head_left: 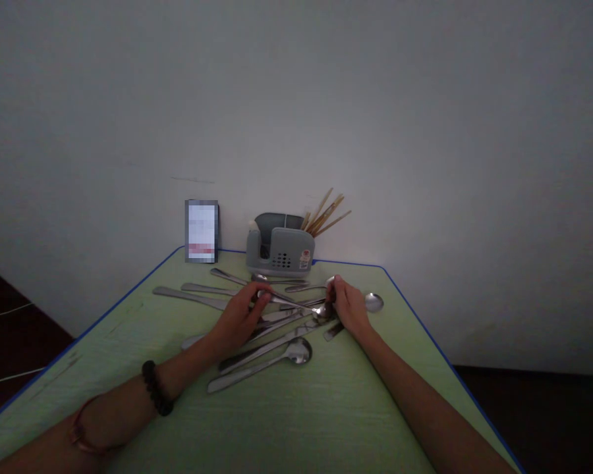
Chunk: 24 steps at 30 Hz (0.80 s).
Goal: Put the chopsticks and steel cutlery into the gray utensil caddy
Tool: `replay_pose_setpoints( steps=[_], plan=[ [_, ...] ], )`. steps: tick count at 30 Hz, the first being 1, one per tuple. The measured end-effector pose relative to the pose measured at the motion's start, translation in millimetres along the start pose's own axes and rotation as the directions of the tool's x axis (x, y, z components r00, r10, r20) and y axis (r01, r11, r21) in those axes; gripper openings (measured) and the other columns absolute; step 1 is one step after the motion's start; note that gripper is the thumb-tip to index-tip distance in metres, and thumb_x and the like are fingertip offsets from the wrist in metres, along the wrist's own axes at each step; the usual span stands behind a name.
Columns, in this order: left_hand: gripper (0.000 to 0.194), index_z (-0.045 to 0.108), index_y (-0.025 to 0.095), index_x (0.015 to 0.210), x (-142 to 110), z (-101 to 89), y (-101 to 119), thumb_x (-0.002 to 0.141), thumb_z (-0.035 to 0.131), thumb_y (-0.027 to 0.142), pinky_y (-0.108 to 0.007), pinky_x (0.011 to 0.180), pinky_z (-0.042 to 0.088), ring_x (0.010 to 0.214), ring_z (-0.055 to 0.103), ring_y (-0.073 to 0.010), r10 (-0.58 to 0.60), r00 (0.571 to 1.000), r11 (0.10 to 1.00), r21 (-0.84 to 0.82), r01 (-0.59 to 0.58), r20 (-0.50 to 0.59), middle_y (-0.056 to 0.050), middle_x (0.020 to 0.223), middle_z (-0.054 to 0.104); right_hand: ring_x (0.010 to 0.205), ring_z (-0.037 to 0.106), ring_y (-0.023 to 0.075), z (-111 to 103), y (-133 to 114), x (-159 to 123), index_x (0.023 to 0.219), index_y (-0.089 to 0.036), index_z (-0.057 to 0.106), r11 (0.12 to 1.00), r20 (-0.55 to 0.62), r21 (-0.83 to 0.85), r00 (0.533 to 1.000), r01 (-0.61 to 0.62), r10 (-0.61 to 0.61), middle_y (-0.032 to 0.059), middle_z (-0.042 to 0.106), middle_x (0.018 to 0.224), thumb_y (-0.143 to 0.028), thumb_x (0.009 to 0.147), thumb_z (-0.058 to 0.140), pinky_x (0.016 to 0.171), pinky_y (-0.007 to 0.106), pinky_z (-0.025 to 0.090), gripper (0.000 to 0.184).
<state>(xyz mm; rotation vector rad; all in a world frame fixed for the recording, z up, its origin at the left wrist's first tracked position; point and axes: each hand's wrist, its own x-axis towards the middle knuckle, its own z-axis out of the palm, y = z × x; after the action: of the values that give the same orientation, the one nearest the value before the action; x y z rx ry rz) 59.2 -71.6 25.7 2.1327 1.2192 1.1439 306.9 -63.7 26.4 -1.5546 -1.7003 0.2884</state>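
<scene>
My left hand (238, 315) pinches the handle end of a metal spoon (296, 303), whose bowl points right toward my other hand. On the right, my right hand (348, 307) is closed, its fingertips at the bowl of a second spoon (306, 288); the fingers partly hide that bowl. Beneath and between the hands lies a loose spread of metal cutlery. A larger spoon (300, 351) lies nearest to me, with a table knife (271, 343) just behind it. Another spoon's bowl (374, 302) shows right of my right hand.
A grey utensil holder (291, 250) stands against the wall, with wooden chopsticks (326, 214) leaning out of its right side. Left of it a phone (201, 230) is propped upright. More knives (190, 296) lie at the left on the green table (296, 428), which has a blue edge.
</scene>
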Motion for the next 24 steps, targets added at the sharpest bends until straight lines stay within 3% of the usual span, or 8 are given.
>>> replay_pose_setpoints(
  steps=[5, 8, 12, 18, 24],
  plan=[
    [0.024, 0.052, 0.019, 0.093, 2.6, -2.1, 1.4, 0.091, 0.035, 0.036, -0.03, 0.068, 0.047, 0.072, 0.056, -0.0163, -0.176, 0.981, 0.976, -0.141, 0.164, -0.077, 0.0, 0.076, 0.059, 0.065, 0.06, 0.017, 1.7, -8.7, -3.9, 0.067, -0.018, 0.058, 0.92, 0.127, -0.355, 0.983, 0.168, -0.13, 0.0066, 0.065, 0.067, -0.032, 0.096, 0.026, 0.063, 0.026, 0.038, 0.046],
    [0.023, 0.051, 0.019, 0.091, 3.9, -2.7, 0.8, 0.089, 0.037, 0.037, -0.029, 0.066, 0.047, 0.071, 0.057, -0.0159, -0.241, 0.959, 0.95, -0.238, 0.203, -0.147, 0.0, 0.078, 0.058, 0.062, 0.061, 0.0163, 1.0, -10.5, -5.3, 0.066, -0.019, 0.059, 0.913, 0.175, -0.369, 0.978, 0.175, -0.117, 0.0058, 0.066, 0.065, -0.031, 0.098, 0.024, 0.06, 0.025, 0.037, 0.049],
    [0.023, 0.052, 0.02, 0.09, 5.3, -3.5, -2.3, 0.086, 0.039, 0.039, -0.028, 0.063, 0.047, 0.069, 0.056, -0.016, -0.293, 0.932, 0.923, -0.317, 0.219, -0.211, 0.001, 0.072, 0.054, 0.063, 0.062, 0.017, -0.9, -7.4, -6.3, 0.066, -0.017, 0.061, 0.927, 0.155, -0.349, 0.984, 0.136, -0.086, 0.0067, 0.066, 0.063, -0.033, 0.099, 0.017, 0.062, 0.025, 0.038, 0.057],
    [0.027, 0.053, 0.021, 0.09, 4.7, -3.3, -1.4, 0.083, 0.041, 0.043, -0.024, 0.05, 0.045, 0.066, 0.054, -0.016, -0.387, 0.915, 0.858, -0.41, 0.311, -0.116, 0.001, 0.072, 0.052, 0.07, 0.064, 0.0189, -0.9, -5.8, -7.6, 0.071, -0.017, 0.065, 0.92, 0.171, -0.377, 0.984, 0.104, -0.041, 0.0073, 0.069, 0.068, -0.033, 0.098, 0.017, 0.064, 0.026, 0.039, 0.058],
    [0.024, 0.055, 0.02, 0.089, 6.0, -2.3, -0.8, 0.082, 0.043, 0.039, -0.023, 0.054, 0.044, 0.067, 0.052, -0.0147, -0.355, 0.927, 0.895, -0.329, 0.301, -0.118, 0.002, 0.073, 0.053, 0.068, 0.064, 0.0182, -1.0, -9.4, -7.6, 0.072, -0.017, 0.064, 0.909, 0.212, -0.391, 0.975, 0.148, -0.067, 0.0068, 0.069, 0.07, -0.035, 0.098, 0.02, 0.063, 0.026, 0.038, 0.054]
  ],
)
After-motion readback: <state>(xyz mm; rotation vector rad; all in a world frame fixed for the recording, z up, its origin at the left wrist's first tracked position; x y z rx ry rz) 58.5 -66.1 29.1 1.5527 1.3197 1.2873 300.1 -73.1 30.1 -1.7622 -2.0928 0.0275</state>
